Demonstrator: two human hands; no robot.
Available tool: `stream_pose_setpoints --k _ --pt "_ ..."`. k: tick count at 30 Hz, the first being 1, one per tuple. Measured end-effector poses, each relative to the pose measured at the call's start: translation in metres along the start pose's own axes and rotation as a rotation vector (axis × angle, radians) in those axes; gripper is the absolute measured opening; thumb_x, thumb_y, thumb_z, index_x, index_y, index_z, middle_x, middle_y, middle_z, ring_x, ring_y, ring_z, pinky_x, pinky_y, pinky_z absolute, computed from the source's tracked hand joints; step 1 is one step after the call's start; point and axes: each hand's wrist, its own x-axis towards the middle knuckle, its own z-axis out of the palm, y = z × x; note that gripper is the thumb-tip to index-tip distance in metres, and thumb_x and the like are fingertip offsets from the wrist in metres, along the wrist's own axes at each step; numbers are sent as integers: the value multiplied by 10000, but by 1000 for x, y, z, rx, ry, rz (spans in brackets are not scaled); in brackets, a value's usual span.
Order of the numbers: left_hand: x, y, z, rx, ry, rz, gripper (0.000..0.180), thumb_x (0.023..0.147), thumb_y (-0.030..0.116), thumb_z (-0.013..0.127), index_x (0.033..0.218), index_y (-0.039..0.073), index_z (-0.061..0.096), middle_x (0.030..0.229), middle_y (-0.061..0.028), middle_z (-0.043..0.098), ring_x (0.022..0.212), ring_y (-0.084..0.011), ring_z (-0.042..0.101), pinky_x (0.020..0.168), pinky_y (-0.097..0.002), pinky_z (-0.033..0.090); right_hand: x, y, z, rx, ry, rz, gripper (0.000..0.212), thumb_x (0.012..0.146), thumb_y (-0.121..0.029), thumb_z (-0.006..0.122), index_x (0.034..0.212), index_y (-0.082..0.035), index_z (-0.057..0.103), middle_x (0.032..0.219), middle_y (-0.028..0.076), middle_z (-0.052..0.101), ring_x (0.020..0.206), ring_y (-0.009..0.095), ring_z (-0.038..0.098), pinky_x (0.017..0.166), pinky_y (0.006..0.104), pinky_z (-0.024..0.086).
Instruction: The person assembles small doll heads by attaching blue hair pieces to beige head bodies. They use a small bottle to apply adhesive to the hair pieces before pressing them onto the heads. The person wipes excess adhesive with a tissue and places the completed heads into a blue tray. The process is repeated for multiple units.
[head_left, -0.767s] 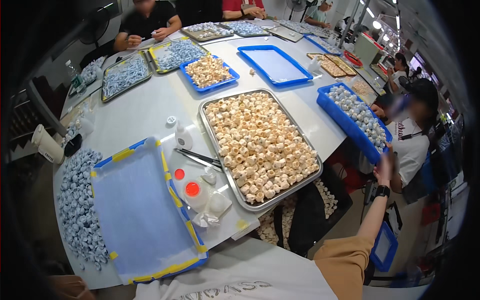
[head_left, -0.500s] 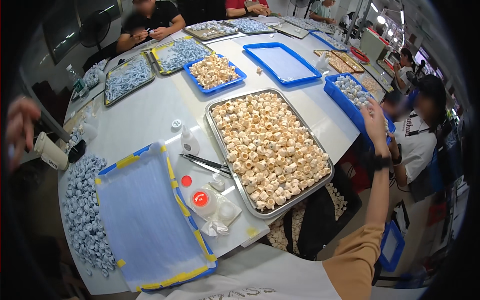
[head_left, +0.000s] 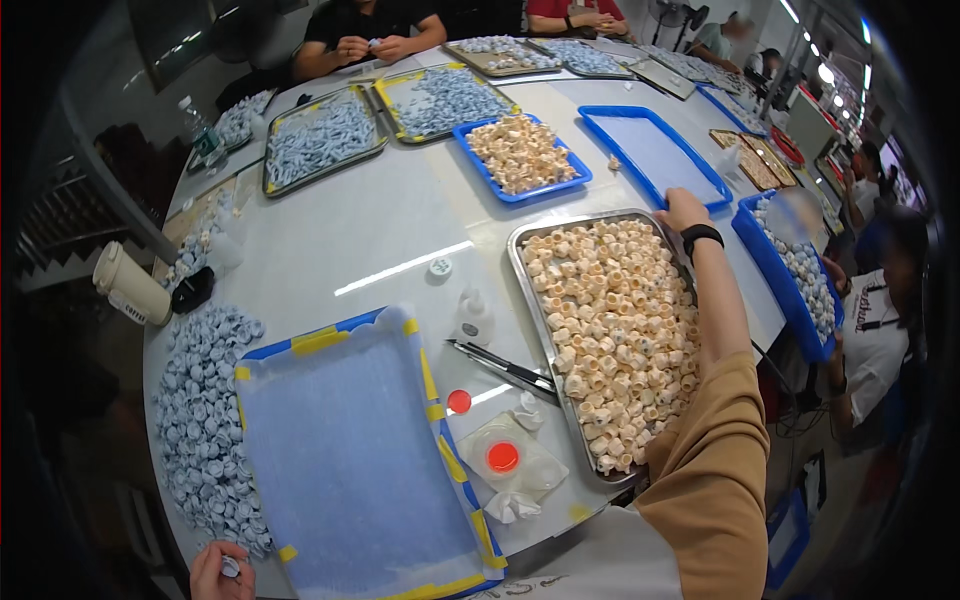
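My left hand is at the lower left with its fingers closed on a small blue-grey cup-shaped piece. Beside it spreads a pile of similar blue-grey pieces. A shallow tray lined with a pale blue sheet and edged with yellow tape lies to the right of that pile. My right hand reaches across a metal tray; its curled fingers are at the far right corner and appear to grip the rim. Small hollow cream-coloured pieces fill this tray. My forearm hides part of its right side.
Between the trays lie a white squeeze bottle, black pen-like tools and an open red-filled jar. A blue bin of pieces stands at right, a cream cup at left. Co-workers sit beyond the far trays.
My right hand has come from the blue bin to the metal tray's far corner. My left hand has dropped from the left edge to the blue-grey pile. The view has shifted left.
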Motion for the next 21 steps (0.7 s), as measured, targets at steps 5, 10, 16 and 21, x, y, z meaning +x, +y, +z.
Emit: stream_pose_setpoints --k 5,10,16,21 --pt "-10 -40 11 -54 155 75 233 955 248 396 827 65 462 626 6 382 509 -95 352 471 -212 298 -9 9 -16 -21 378 83 222 835 -265 511 920 -78 594 950 155 615 893 352 584 780 435 464" --pt "-13 -64 -4 330 -86 186 245 891 293 529 802 74 466 623 30 398 523 -54 335 473 -195 274 -24 27 -122 139 669 124 230 846 -293 508 917 -97 603 874 139 626 794 333 600 685 414 458" --pt "-10 -75 -3 486 -154 257 154 801 139 634 763 55 510 633 30 440 544 -48 341 485 -201 285 -91 -81 -191 368 787 -507 134 841 -157 551 883 -35 590 801 132 613 703 276 603 633 322 461" --pt "-7 -91 -10 903 -207 863 207 688 99 715 810 36 560 653 -59 526 523 -182 475 503 -275 390 -99 -175 -174 671 581 -777 78 795 -49 581 846 9 582 767 135 609 651 236 604 597 308 464"
